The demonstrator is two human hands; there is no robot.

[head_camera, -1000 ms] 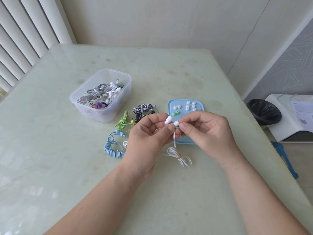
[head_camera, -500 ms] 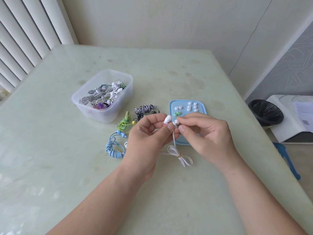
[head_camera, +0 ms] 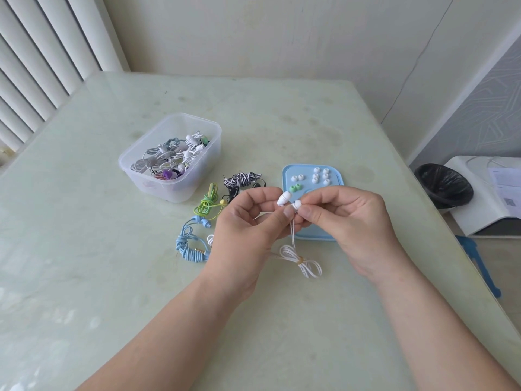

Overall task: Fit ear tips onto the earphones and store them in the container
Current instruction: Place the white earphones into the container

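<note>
Midway through fitting: left hand pinching the white earphones above the tabletop, right hand pinching an ear tip onto one bud; next, probably pressing it fully home, then dropping the set into the container.

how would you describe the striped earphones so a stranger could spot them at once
On the pale green table, look between the clear plastic container of earphones and the light blue tray of ear tips. The striped earphones lie in that gap, just beyond the left hand. They alone are wound in black and white; nearer the person lie a green bundle and a blue bundle.
</note>
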